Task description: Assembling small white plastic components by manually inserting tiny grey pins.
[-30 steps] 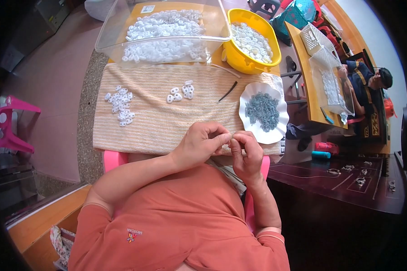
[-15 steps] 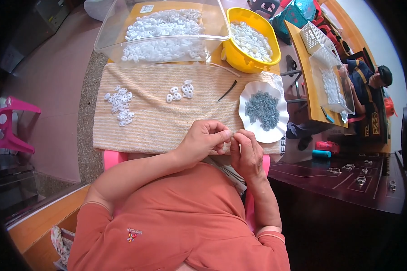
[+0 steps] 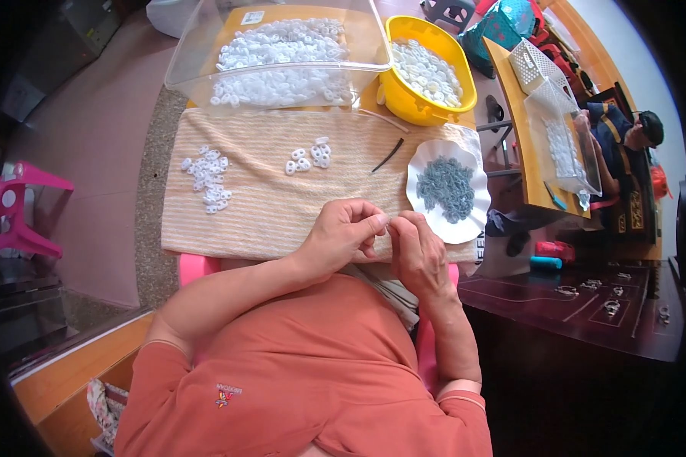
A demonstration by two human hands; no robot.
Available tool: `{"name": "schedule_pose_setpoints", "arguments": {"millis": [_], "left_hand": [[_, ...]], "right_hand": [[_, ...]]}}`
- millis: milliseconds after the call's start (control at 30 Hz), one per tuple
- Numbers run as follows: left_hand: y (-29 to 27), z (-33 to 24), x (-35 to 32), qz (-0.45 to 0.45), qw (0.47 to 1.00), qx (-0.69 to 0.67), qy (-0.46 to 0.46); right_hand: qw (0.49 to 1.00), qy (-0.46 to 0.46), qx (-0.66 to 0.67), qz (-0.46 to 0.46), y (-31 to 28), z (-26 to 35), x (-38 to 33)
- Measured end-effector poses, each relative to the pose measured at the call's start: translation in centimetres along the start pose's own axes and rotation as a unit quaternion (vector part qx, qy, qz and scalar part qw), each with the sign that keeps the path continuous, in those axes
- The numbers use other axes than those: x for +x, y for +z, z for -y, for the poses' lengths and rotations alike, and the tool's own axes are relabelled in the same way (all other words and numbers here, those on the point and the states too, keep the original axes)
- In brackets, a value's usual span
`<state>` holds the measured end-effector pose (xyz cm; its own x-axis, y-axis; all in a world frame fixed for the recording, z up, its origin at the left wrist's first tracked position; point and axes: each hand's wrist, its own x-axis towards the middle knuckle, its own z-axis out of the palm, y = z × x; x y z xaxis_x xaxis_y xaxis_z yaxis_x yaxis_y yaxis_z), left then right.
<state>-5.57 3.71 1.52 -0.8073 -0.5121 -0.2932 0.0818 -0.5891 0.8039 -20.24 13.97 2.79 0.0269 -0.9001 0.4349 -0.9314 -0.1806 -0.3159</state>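
Observation:
My left hand (image 3: 348,234) and my right hand (image 3: 419,247) meet fingertip to fingertip above the near edge of the striped towel (image 3: 259,232). Both are closed in a pinch, and whatever lies between the fingertips is too small to make out. Just beyond my right hand stands a white wavy-rimmed plate (image 3: 421,215) holding a heap of small grey-blue pieces (image 3: 448,186). A small group of white oval pieces with holes (image 3: 310,155) lies mid-towel. Farther left is a larger pile of similar white pieces (image 3: 206,177). One thin black strip (image 3: 388,155) rests left of the plate.
Behind the towel are a clear bin (image 3: 187,76) of white pieces and a yellow basin (image 3: 415,108) of whitish pieces. A pink stool (image 3: 23,213) stands at left. To the right, another person (image 3: 613,133) sits by a table (image 3: 514,126) with another clear bin (image 3: 587,171).
The whole view has shifted slightly, so the table things appear a little farther right. My hands stay pinched together, with only slight finger movement.

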Motion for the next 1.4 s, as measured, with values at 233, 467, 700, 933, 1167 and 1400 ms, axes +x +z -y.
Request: {"name": "schedule_pose_setpoints", "arguments": {"millis": [233,467,700,933,1167,1400], "left_hand": [[-0.8,-1.5,-0.5,-0.009,0.997,-0.082,-0.001],[-2.5,-1.2,-0.4,-0.047,0.995,-0.077,0.032],[-3.2,-1.1,-0.6,-0.059,0.997,-0.015,0.052],[-2.8,-0.7,-0.8,-0.036,0.993,0.041,0.102],[-2.9,-0.5,-1.0,-0.023,0.992,0.05,0.11],[-2.5,-0.1,-1.3,-0.057,0.981,0.094,0.159]], "right_hand": [[0.999,-0.026,0.028,-0.002,-0.3,0.0,2.4],[0.994,-0.052,-0.091,0.043,0.5,-1.8,6.1],[0.994,-0.088,-0.071,0.002,1.3,-1.8,7.1],[0.93,0.172,0.322,0.038,2.0,1.0,3.2],[0.898,0.248,0.364,0.006,3.6,0.5,1.8],[0.883,0.312,0.35,0.0,3.8,2.0,1.9]]}}
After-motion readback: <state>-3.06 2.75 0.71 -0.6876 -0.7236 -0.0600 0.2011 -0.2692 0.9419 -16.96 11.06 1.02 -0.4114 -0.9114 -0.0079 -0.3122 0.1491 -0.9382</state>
